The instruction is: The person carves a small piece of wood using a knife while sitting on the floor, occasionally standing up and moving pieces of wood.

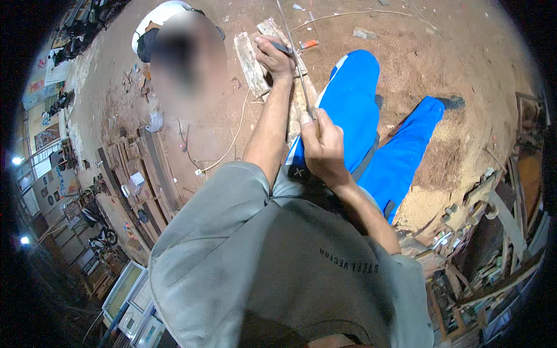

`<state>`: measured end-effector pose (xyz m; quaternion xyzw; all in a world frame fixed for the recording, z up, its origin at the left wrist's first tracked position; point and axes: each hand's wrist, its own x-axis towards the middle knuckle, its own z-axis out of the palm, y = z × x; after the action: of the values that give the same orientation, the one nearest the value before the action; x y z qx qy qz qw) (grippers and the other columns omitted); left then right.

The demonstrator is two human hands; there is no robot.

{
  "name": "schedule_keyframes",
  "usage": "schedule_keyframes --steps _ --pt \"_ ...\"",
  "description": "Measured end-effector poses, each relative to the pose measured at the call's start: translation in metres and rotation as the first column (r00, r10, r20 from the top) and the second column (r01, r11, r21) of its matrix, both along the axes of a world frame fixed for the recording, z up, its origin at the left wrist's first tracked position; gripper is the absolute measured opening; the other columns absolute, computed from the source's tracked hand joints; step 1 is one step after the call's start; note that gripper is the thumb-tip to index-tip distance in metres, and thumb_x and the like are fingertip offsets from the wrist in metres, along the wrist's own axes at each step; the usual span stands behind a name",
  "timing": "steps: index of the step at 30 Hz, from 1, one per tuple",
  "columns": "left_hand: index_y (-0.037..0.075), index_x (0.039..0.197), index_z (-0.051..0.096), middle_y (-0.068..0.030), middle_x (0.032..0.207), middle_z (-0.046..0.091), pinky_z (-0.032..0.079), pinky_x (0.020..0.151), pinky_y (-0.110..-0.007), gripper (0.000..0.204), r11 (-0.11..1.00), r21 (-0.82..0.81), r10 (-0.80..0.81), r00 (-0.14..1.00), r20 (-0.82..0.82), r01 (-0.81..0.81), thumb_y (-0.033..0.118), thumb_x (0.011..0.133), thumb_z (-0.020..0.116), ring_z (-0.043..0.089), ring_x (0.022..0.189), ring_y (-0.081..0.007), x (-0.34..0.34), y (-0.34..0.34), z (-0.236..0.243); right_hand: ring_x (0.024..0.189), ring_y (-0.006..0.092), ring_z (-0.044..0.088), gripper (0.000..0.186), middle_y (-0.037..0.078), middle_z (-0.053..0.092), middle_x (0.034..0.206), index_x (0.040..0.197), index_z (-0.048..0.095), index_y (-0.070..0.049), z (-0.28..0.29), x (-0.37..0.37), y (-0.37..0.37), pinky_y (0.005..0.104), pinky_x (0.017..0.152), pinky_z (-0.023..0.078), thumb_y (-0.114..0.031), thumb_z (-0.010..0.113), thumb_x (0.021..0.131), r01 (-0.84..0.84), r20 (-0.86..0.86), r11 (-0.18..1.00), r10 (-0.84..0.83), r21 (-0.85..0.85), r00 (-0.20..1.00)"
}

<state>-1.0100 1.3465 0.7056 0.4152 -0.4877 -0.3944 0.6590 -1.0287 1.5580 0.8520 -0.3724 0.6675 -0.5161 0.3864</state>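
My left hand [275, 61] is closed on a dark handle-like tool [281, 47], beside a long thin metal rod [299, 75]. My right hand [322, 145], lower and nearer my body, grips the rod's lower end, thumb along it. Light, worn wooden pieces [250, 64] lie under and beside the rod, one running down between my hands toward my lap. My blue-trousered legs [354, 98] extend to the right of the wood. What the dark tool is exactly, I cannot make out.
Another person [142, 40], mostly blurred, is at the upper left. A pale cable [229, 148] and small orange object [308, 44] lie on the dirt floor [418, 35]. Stacked planks [133, 185] lie at left, scrap wood [499, 220] at right, framed panels [125, 296] at lower left.
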Motion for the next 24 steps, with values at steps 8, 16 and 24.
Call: schedule_keyframes --steps 8,16,24 --pt "0.004 0.072 0.050 -0.0040 0.061 0.052 0.042 0.055 -0.032 0.055 0.999 0.026 0.042 0.996 0.075 -0.044 0.040 0.109 0.033 0.049 0.055 -0.0177 0.007 -0.013 -0.027 0.062 0.0364 0.062 0.015 0.023 0.059 0.085 0.097 0.056 0.005 -0.030 0.005 0.002 0.0471 0.056 0.049 -0.010 0.057 0.096 0.001 -0.048 0.987 -0.009 -0.163 0.999" --pt "0.005 0.068 0.049 -0.0035 0.061 0.051 0.039 0.057 -0.034 0.056 0.999 -0.021 0.039 0.995 0.094 -0.037 0.039 0.109 0.032 0.048 0.058 -0.0182 0.006 -0.002 -0.013 0.060 0.0439 0.058 0.022 0.025 0.053 0.065 0.096 0.058 0.005 -0.041 0.008 0.004 0.0487 0.055 0.042 -0.017 0.057 0.100 0.013 -0.318 0.972 -0.090 -0.237 0.944" --pt "0.004 0.071 0.049 -0.0048 0.063 0.051 0.042 0.055 -0.034 0.057 0.998 -0.046 0.040 0.981 0.190 -0.032 0.042 0.109 0.029 0.050 0.057 -0.0190 0.000 0.003 0.005 0.045 0.0163 0.045 0.023 0.003 0.049 0.059 0.097 0.055 -0.004 -0.033 -0.013 0.000 0.0334 0.043 0.037 -0.027 0.055 0.102 -0.041 0.889 0.989 -0.110 0.143 0.444"
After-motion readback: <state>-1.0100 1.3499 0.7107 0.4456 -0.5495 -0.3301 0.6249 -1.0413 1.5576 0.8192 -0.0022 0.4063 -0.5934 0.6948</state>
